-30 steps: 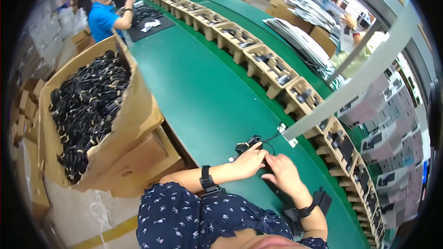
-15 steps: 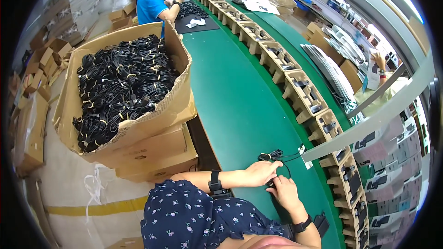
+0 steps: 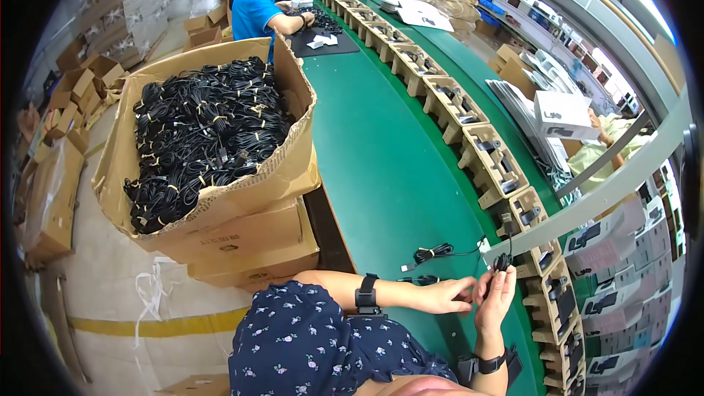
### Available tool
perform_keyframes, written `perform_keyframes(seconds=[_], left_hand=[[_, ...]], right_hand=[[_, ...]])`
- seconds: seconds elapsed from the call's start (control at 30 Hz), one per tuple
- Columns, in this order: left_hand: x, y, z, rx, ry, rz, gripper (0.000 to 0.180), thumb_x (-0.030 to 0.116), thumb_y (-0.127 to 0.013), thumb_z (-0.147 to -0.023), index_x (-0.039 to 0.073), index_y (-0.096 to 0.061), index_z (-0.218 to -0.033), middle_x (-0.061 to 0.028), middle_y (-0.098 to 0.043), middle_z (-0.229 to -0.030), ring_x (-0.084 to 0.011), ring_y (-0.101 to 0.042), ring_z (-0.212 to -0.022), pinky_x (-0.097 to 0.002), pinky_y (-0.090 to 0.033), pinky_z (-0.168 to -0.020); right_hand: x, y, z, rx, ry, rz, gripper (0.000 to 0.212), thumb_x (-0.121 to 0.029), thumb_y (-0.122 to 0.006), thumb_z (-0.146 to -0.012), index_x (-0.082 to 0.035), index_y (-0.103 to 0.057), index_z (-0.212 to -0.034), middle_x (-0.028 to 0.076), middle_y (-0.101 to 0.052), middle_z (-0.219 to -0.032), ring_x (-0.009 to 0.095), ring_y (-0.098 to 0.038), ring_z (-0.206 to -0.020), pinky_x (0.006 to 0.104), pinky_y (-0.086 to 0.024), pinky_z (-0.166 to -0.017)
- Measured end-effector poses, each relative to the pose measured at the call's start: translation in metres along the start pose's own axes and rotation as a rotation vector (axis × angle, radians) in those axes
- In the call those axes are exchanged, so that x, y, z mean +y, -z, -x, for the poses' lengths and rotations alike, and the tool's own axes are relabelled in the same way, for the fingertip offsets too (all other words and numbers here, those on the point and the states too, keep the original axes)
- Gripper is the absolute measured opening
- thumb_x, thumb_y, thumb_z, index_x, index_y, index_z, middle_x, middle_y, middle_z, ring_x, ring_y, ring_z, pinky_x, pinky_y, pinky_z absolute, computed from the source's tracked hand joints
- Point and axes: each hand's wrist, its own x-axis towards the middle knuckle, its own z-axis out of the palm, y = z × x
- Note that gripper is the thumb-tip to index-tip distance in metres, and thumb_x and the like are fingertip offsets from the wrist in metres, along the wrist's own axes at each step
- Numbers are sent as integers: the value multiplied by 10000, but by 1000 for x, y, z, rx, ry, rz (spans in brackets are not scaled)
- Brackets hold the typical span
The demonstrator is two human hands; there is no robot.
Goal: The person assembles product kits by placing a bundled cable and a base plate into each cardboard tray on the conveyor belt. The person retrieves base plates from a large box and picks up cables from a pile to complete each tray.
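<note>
My right hand (image 3: 496, 299) is closed round a small bundled black cable (image 3: 502, 261), whose plug (image 3: 507, 223) sticks up above the fingers at the belt's right edge. Close beside it, my left hand (image 3: 449, 296) has its fingers stretched out and apart, with nothing visible in them. Another coiled black cable (image 3: 434, 252) lies on the green work surface (image 3: 367, 176) just beyond my left hand. A further piece of black cable (image 3: 421, 279) rests near my left wrist, partly hidden by the hand.
A large carton (image 3: 213, 202) full of banded black cables stands at the left. Moulded brown trays (image 3: 493, 165) holding black parts run along the right. A grey metal bar (image 3: 587, 209) crosses at the right. A co-worker in a blue shirt (image 3: 253, 9) works farther up.
My right hand has risen and moved right, bringing up the bundled cable. My left hand has shifted right and down, off the coiled cable. At far right, a co-worker's white box has come into view.
</note>
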Motion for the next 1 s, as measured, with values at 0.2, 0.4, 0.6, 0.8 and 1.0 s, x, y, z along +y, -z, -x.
perform_keyframes(seconds=[0.2,0.4,0.6,0.8,1.0], left_hand=[[-23,27,19,0,173,29,190,209,-501,-946,33,-557,-900,15,-510,-582,-60,-479,-525,-239,-397,-496],[-25,31,16,146,70,-94,129,132,-521,-904,15,-575,-890,-5,-522,-609,-85,-481,-535,-257,-396,-499],[-3,32,14,307,14,-344,112,118,-602,-826,27,-564,-880,-90,-607,-709,-216,-587,-623,-350,-462,-581],[-25,46,19,327,-122,-820,496,345,-706,-745,38,-521,-1088,-133,-489,-1201,-292,-431,-1174,-425,-373,-958],[-49,56,31,71,-104,-1297,572,346,-715,-723,53,-525,-1175,-205,-417,-1314,-385,-287,-1314,-512,-201,-1104]], right_hand=[[-10,27,-6,23,68,280,275,-320,-403,-991,-56,-449,-929,25,-472,-658,74,-424,-518,197,-355,-488],[-1,12,14,-382,182,1029,224,-82,-616,-841,-11,-479,-1004,168,-613,-899,274,-600,-678,347,-484,-617],[-11,12,23,-316,93,1118,507,-101,-649,-820,-71,-452,-1286,140,-607,-755,268,-606,-624,334,-471,-563],[-22,35,33,-118,112,1088,320,-21,-583,-843,-32,-569,-1163,150,-640,-972,218,-636,-817,296,-493,-729],[-33,112,12,243,322,1297,335,-83,-486,-932,-26,-506,-1261,153,-579,-1218,250,-576,-1088,312,-437,-894]])
